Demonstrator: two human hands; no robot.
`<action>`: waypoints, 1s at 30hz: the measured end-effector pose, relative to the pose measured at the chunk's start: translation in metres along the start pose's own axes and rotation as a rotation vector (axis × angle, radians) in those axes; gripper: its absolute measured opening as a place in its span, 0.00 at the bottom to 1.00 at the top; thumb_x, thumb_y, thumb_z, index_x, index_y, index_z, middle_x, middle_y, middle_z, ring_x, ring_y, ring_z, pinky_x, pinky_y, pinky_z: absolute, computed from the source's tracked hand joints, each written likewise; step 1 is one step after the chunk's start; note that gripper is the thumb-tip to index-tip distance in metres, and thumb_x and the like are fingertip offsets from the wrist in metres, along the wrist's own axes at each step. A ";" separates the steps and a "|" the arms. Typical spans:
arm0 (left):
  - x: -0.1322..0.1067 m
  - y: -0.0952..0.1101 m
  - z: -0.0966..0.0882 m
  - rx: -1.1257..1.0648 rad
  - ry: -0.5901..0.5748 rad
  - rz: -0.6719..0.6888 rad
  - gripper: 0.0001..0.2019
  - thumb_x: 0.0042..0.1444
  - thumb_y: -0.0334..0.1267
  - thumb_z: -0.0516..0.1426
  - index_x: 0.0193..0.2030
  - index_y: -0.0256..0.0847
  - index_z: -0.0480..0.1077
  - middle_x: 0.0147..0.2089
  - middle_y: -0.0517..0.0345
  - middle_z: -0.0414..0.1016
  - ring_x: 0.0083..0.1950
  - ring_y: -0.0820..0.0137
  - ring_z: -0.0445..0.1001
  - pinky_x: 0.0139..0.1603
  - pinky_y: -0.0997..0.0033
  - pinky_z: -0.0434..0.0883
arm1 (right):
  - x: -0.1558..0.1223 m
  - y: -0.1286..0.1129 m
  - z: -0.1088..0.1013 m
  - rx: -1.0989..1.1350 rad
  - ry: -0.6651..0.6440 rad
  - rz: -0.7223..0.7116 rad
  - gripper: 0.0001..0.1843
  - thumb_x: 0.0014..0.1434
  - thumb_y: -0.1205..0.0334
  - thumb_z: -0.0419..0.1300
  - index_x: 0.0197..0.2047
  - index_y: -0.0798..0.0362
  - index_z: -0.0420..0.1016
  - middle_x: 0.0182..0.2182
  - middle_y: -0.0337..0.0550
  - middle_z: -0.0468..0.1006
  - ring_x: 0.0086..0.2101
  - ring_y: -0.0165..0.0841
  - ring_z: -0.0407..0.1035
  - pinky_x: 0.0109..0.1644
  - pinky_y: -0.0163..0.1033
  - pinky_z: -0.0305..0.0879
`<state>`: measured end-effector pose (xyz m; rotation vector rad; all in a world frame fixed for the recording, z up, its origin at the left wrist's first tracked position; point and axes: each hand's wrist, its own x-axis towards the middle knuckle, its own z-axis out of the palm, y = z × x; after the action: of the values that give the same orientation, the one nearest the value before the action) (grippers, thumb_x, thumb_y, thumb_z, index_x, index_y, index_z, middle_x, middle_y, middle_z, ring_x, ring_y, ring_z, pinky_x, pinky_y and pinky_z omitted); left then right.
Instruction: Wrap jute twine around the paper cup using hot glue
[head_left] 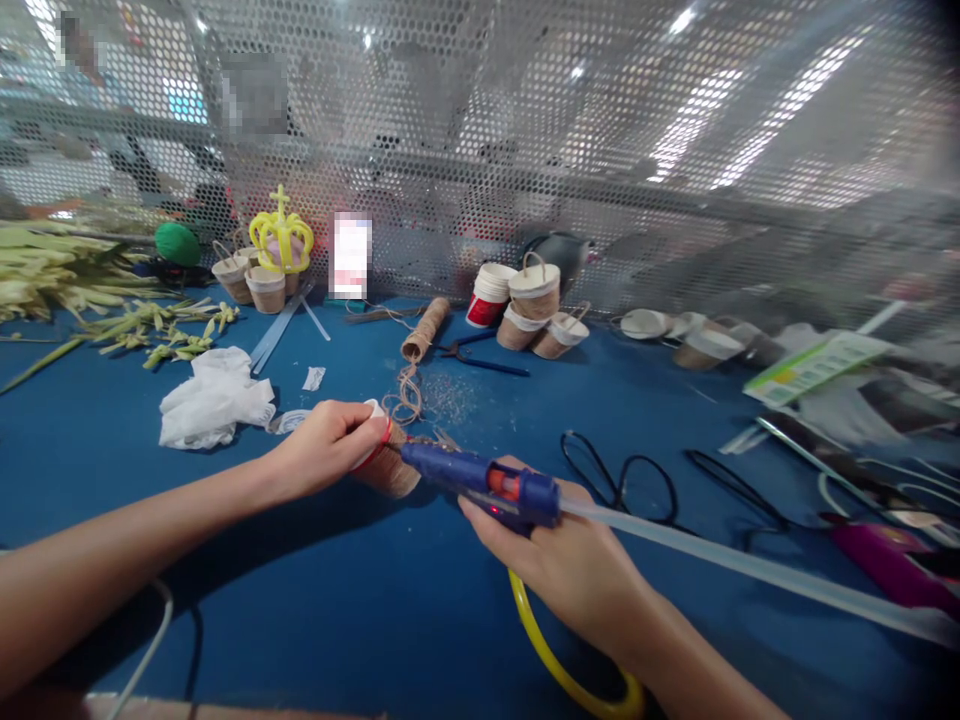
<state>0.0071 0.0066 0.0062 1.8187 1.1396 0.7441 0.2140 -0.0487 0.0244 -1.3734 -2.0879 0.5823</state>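
Note:
My left hand [341,445] is closed on the rim of a small brown pot [392,472], which is tilted on its side and has a white lining and a red band near the rim. My right hand [555,550] grips a blue glue gun [457,470] with a long translucent glue stick [712,560] running out of its back. The gun's nozzle is up against the pot's side near the red band; whether it touches cannot be made out. Just beyond the pot, loose twine [407,395] trails from a twine roll [427,328].
Several finished pots [534,290] stand at the back beside pliers [487,362]. White cloth [214,400] and green plant pieces [180,330] lie left. A yellow crown [281,240], a lit phone [350,258] and black cable [637,465] are around. Perforated metal [450,120] closes off the back.

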 end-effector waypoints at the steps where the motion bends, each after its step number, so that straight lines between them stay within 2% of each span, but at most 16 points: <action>1: 0.000 0.000 0.000 0.014 0.004 0.006 0.17 0.53 0.42 0.48 0.24 0.34 0.70 0.23 0.58 0.71 0.26 0.74 0.66 0.26 0.78 0.64 | 0.000 -0.001 0.000 0.005 0.000 0.011 0.05 0.51 0.63 0.54 0.24 0.51 0.65 0.18 0.36 0.66 0.20 0.28 0.60 0.23 0.34 0.60; 13: -0.002 0.002 -0.001 0.121 0.018 0.057 0.20 0.56 0.42 0.44 0.26 0.32 0.71 0.23 0.58 0.69 0.25 0.75 0.64 0.25 0.78 0.63 | -0.001 0.000 0.003 0.003 -0.024 0.034 0.07 0.51 0.63 0.55 0.23 0.51 0.63 0.18 0.35 0.65 0.20 0.28 0.60 0.24 0.33 0.60; 18: -0.002 -0.001 -0.001 0.171 0.005 0.065 0.19 0.55 0.43 0.45 0.29 0.32 0.71 0.22 0.60 0.67 0.24 0.76 0.63 0.23 0.79 0.61 | -0.001 0.000 0.002 0.005 0.015 0.057 0.07 0.51 0.64 0.54 0.23 0.52 0.63 0.18 0.35 0.66 0.20 0.27 0.61 0.24 0.32 0.61; 23: -0.002 -0.003 -0.001 0.035 -0.075 0.077 0.20 0.58 0.43 0.42 0.30 0.33 0.70 0.26 0.57 0.71 0.26 0.75 0.66 0.27 0.78 0.63 | -0.001 -0.002 0.002 0.005 -0.011 0.035 0.05 0.50 0.65 0.54 0.24 0.52 0.66 0.18 0.35 0.67 0.20 0.28 0.62 0.23 0.32 0.62; 30: -0.002 -0.003 -0.004 0.152 -0.040 0.143 0.18 0.57 0.41 0.43 0.28 0.31 0.68 0.21 0.63 0.59 0.23 0.79 0.56 0.22 0.81 0.56 | 0.002 -0.006 0.001 -0.018 0.076 0.021 0.06 0.49 0.65 0.54 0.25 0.52 0.71 0.19 0.39 0.72 0.21 0.30 0.66 0.26 0.34 0.65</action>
<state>0.0017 0.0072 0.0055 2.0510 1.0735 0.7159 0.2088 -0.0487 0.0280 -1.4073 -2.0249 0.5130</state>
